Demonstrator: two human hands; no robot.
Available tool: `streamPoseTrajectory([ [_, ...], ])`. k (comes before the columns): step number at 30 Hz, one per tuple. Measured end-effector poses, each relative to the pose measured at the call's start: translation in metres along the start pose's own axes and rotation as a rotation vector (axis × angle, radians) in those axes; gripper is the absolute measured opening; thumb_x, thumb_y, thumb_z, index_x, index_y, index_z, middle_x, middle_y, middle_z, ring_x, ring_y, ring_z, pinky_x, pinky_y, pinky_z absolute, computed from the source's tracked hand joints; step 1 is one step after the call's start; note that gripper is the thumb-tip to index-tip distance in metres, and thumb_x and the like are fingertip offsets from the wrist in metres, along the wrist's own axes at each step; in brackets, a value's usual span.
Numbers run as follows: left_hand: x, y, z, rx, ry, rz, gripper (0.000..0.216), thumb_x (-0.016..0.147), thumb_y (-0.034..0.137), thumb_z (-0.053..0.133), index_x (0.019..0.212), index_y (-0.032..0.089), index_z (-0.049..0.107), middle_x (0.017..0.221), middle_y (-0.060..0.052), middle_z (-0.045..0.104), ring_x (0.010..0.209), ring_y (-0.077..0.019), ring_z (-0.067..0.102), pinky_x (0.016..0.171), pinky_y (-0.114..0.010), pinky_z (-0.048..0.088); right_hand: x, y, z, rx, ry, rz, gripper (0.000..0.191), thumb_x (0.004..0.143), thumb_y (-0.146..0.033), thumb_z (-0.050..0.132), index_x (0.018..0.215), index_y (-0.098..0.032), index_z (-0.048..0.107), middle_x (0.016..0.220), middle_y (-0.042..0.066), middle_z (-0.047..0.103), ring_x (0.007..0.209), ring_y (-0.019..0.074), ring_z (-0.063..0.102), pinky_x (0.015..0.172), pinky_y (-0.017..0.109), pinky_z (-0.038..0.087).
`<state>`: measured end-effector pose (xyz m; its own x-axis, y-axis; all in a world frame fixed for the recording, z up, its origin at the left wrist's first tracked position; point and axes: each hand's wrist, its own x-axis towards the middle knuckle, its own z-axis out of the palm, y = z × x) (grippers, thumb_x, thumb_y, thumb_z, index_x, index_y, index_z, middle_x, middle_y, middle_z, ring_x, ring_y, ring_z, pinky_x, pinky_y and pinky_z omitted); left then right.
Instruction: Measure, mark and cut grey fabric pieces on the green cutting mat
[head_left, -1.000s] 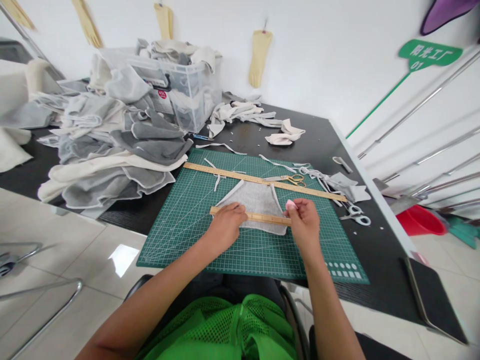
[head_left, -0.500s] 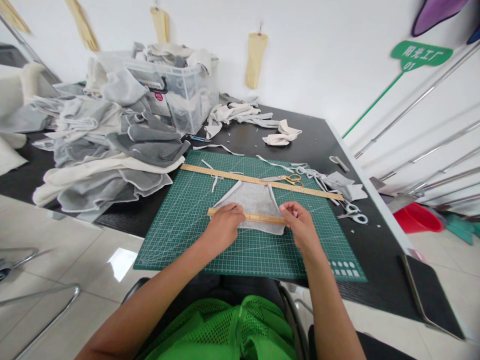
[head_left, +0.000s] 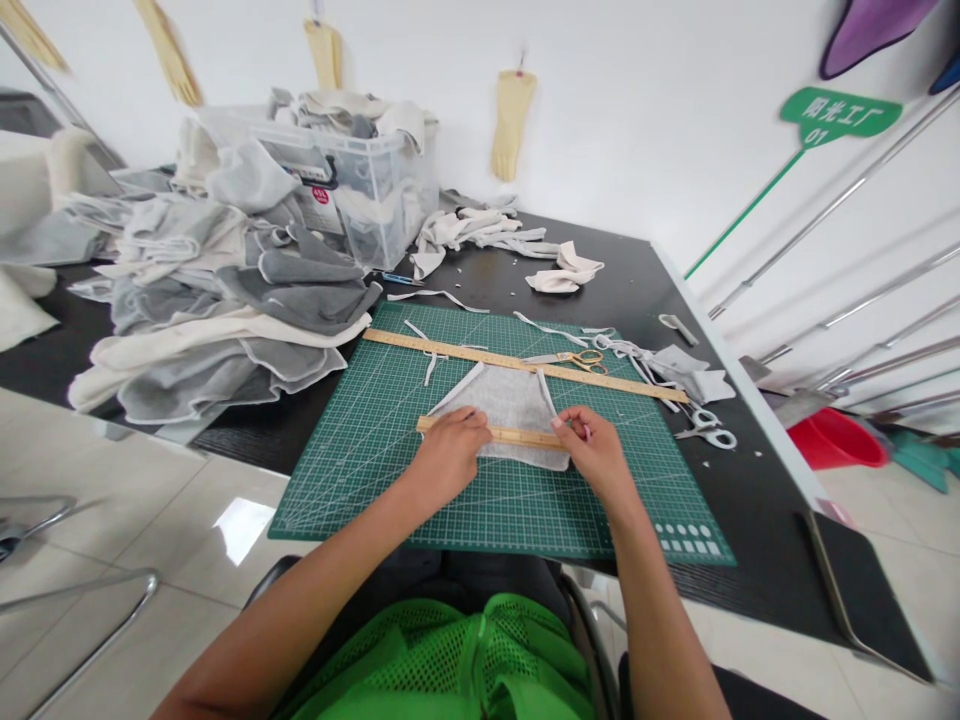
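A grey piece of fabric lies on the green cutting mat. Across its lower part rests a short wooden ruler. My left hand presses down on the ruler's left end with curled fingers. My right hand is closed in a pinch at the ruler's right end, over the fabric's right edge. It holds a small pink piece of chalk, of which only a sliver shows.
A long wooden ruler and gold scissors lie further back on the mat. White-handled scissors and fabric scraps sit right. A heap of grey and cream cloth and a clear bin fill the left.
My right hand has dropped from above the ruler's right end onto the fabric edge and shifted slightly left, hiding most of the pink chalk. My left hand stays on the ruler.
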<state>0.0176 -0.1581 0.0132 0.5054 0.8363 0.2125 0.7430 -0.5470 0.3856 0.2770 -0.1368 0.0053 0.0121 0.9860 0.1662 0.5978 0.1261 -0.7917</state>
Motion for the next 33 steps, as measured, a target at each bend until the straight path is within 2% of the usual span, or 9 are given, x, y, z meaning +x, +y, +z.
streamPoseTrajectory([
  [5,0.000,0.000,-0.001,0.010,0.002,0.006,0.031,0.085,-0.001,0.045,0.089,0.018,0.070,0.098,-0.007,0.064,0.108,-0.0240,0.056,0.093,-0.037,0.049,0.000,0.001,-0.002,-0.012,-0.037,-0.009,0.023,0.089,-0.042,0.062,0.083,-0.020,0.065,0.062,-0.007,0.032,0.057,0.0130,0.036,0.057,0.027,0.029],
  [9,0.000,0.000,-0.001,0.010,0.004,0.011,0.032,0.085,-0.002,0.045,0.090,0.019,0.070,0.097,-0.007,0.064,0.106,-0.0238,0.056,0.093,-0.037,0.049,0.000,0.003,-0.009,-0.139,-0.098,-0.051,0.020,0.087,-0.038,0.064,0.092,-0.020,0.070,0.066,-0.004,0.041,0.060,0.0147,0.042,0.058,0.028,0.032],
  [16,0.000,0.001,0.000,0.017,0.016,0.012,0.031,0.085,-0.001,0.045,0.088,0.019,0.068,0.098,-0.006,0.064,0.106,-0.0236,0.057,0.093,-0.038,0.049,0.000,0.016,-0.033,-0.244,-0.180,-0.121,0.023,0.086,-0.041,0.067,0.098,-0.022,0.072,0.082,0.002,0.057,0.073,0.0190,0.054,0.066,0.030,0.041],
  [21,0.000,0.002,0.001,0.063,0.036,0.008,0.025,0.086,0.002,0.047,0.088,0.019,0.066,0.102,-0.006,0.065,0.108,-0.0245,0.057,0.091,-0.040,0.049,0.002,0.027,-0.049,-0.309,-0.273,-0.128,0.026,0.083,-0.044,0.071,0.100,-0.024,0.075,0.086,0.003,0.059,0.078,0.0205,0.057,0.069,0.031,0.043],
  [27,-0.001,0.003,0.004,0.114,0.056,0.022,0.024,0.087,0.003,0.048,0.094,0.019,0.064,0.113,-0.007,0.064,0.117,-0.0250,0.056,0.099,-0.043,0.048,0.004,0.036,-0.051,-0.371,-0.270,-0.153,0.020,0.084,-0.040,0.071,0.096,-0.025,0.076,0.089,0.004,0.059,0.083,0.0218,0.059,0.075,0.033,0.045],
  [31,-0.003,0.002,0.007,0.143,0.101,0.068,0.028,0.089,0.004,0.046,0.103,0.018,0.065,0.134,-0.010,0.057,0.138,-0.0282,0.042,0.110,-0.047,0.043,0.004,0.039,-0.050,-0.396,-0.226,-0.177,0.015,0.082,-0.037,0.072,0.089,-0.023,0.071,0.090,0.004,0.060,0.083,0.0221,0.058,0.075,0.034,0.044],
  [33,-0.004,0.002,0.008,0.144,0.118,0.109,0.031,0.091,0.005,0.046,0.113,0.018,0.064,0.141,-0.011,0.052,0.141,-0.0288,0.038,0.113,-0.048,0.040,0.004,0.040,-0.050,-0.410,-0.213,-0.193,0.015,0.081,-0.035,0.074,0.086,-0.022,0.067,0.089,0.004,0.060,0.082,0.0220,0.057,0.074,0.034,0.043],
])
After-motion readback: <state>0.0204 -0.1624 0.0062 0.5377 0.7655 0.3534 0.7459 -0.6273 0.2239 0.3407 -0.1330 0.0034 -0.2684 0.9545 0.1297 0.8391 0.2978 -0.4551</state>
